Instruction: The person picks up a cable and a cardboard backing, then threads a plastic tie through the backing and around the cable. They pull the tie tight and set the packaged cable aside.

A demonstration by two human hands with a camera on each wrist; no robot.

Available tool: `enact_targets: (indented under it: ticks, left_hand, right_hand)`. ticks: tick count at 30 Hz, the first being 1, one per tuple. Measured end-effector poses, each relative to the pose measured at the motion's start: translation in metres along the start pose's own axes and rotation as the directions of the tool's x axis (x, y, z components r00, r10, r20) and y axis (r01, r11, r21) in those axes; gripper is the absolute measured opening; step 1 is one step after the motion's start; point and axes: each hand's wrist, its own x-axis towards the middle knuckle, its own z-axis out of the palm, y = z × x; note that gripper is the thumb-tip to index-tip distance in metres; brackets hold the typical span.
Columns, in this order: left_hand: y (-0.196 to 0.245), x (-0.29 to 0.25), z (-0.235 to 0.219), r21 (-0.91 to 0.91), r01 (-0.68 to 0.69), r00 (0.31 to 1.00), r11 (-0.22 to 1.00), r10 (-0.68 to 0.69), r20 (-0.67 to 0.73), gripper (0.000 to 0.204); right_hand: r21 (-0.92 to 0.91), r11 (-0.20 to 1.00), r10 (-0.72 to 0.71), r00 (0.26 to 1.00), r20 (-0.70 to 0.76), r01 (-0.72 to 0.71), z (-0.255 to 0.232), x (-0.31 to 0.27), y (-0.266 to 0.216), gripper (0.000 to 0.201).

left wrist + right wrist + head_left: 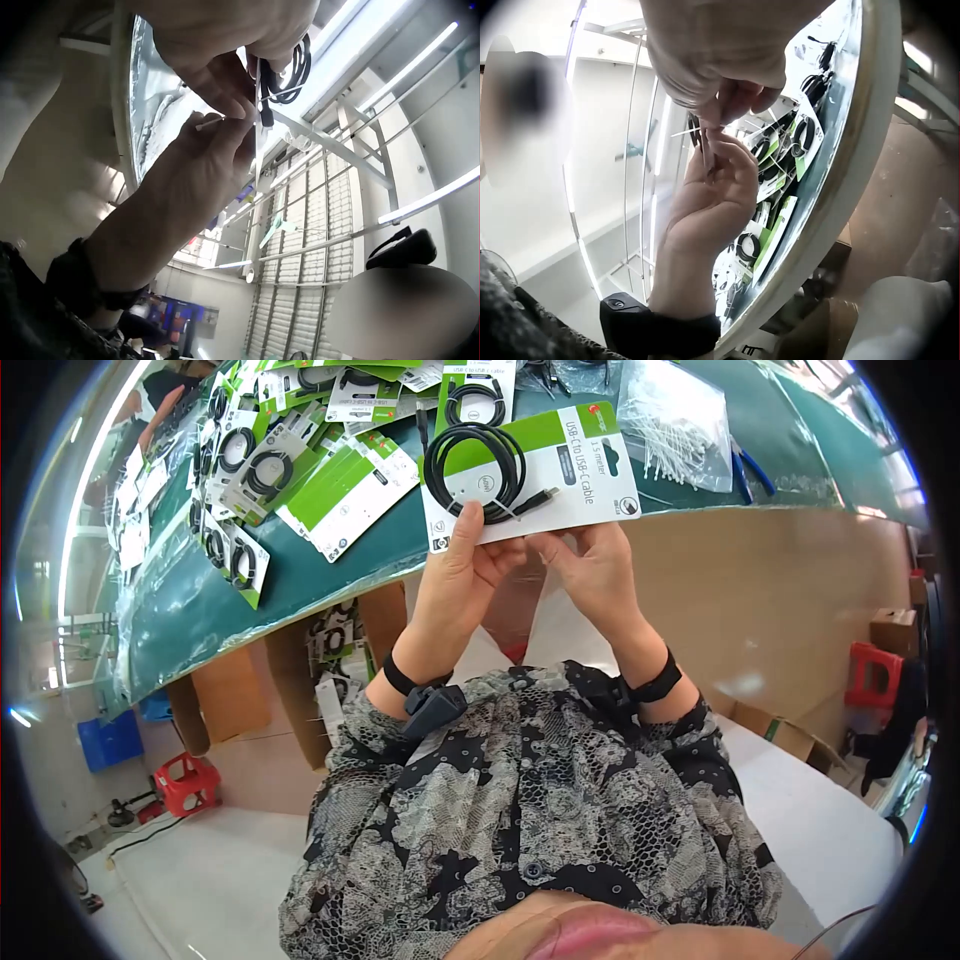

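My left hand (465, 565) grips the lower left of a white-and-green USB-C cable card (590, 470), thumb on the front and fingers behind. A coiled black cable (516, 468) lies against the card's front, one plug pointing right. A thin white cable tie (503, 510) crosses the coil's lower part. My right hand (597, 575) is at the card's lower edge, its fingers partly hidden behind. In the left wrist view, the right hand's fingers pinch a thin white tie end (210, 122) at the back of the card, close to the left hand's fingertips.
On the green table (390, 550) lies a fanned stack of printed cards (350, 500). Several carded black cables (268, 473) are heaped at the left and back. A clear bag of white cable ties (675, 430) and blue-handled pliers (752, 470) lie at the right.
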Motion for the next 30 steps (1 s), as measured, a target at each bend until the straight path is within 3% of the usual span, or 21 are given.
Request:
enact_targets:
  ticks: [3,5,6,8,9,11,12,13,16,20,23,24,27,28,30]
  left_hand:
    - [0.001,0.003,0.006,0.188,-0.104,0.991,0.977,0.117,-0.06,0.031]
    - [0.002,0.003,0.009,0.2,-0.144,0.985,0.969,0.16,-0.066,0.031]
    - [0.003,0.003,0.01,0.229,-0.174,0.978,0.958,0.196,-0.073,0.03]
    - [0.002,0.004,0.009,0.249,-0.21,0.968,0.945,0.238,-0.086,0.03]
    - [0.0,0.005,0.007,0.253,-0.216,0.964,0.943,0.247,-0.098,0.029]
    - [-0.006,0.005,0.005,0.269,-0.209,0.962,0.94,0.247,-0.115,0.029]
    - [-0.009,0.005,0.006,0.265,-0.202,0.965,0.943,0.238,-0.111,0.029]
    - [-0.012,0.003,0.006,0.278,-0.194,0.965,0.941,0.233,-0.117,0.028]
    - [-0.012,-0.002,0.006,0.308,-0.192,0.961,0.932,0.242,-0.134,0.026]
    - [-0.008,-0.009,0.009,0.472,-0.18,0.952,0.863,0.273,-0.136,0.025]
    - [-0.004,-0.014,0.017,0.747,-0.142,0.942,0.65,0.321,-0.101,0.027]
    - [-0.005,-0.013,0.016,0.746,-0.144,0.942,0.65,0.32,-0.098,0.027]
    - [-0.011,-0.009,0.009,0.812,-0.365,0.847,0.455,0.525,0.087,0.028]
    - [-0.011,-0.008,0.009,0.812,-0.369,0.848,0.452,0.521,0.095,0.028]
    - [-0.004,-0.008,0.015,0.777,-0.617,0.669,0.126,0.604,0.433,0.029]
  right_hand:
    - [-0.086,0.996,-0.002,1.0,-0.022,0.0,-0.005,-0.003,0.013,0.026]
    - [-0.132,0.991,-0.008,0.999,-0.031,0.004,-0.013,-0.005,0.009,0.025]
    - [-0.326,0.945,0.039,0.996,0.084,-0.009,-0.026,-0.011,0.0,0.025]
    - [-0.666,0.745,0.192,0.943,0.271,0.04,-0.043,-0.017,-0.016,0.024]
    - [-0.671,0.74,0.201,0.94,0.275,0.038,-0.041,-0.015,-0.021,0.024]
    - [-0.591,0.736,-0.209,0.941,0.265,0.33,-0.028,-0.01,-0.029,0.023]
    - [-0.556,0.683,-0.413,0.878,0.243,0.474,-0.024,-0.007,-0.03,0.023]
    - [-0.562,0.679,-0.412,0.879,0.241,0.472,-0.02,-0.002,-0.029,0.023]
    - [-0.638,0.455,-0.498,0.772,0.396,0.621,-0.006,0.012,-0.022,0.024]
    - [-0.576,0.403,-0.565,0.688,0.455,0.711,-0.011,0.009,-0.009,0.026]
    - [-0.589,0.369,-0.608,0.666,0.432,0.719,-0.012,0.005,-0.004,0.026]
    - [-0.598,0.353,-0.63,0.655,0.416,0.72,-0.012,0.004,-0.003,0.025]
    - [-0.599,0.385,-0.615,0.679,0.401,0.702,-0.013,0.001,0.001,0.024]
    - [-0.598,0.401,-0.608,0.69,0.394,0.694,-0.014,0.0,0.001,0.024]
    - [-0.615,0.411,-0.633,0.696,0.339,0.673,-0.01,-0.004,0.001,0.023]
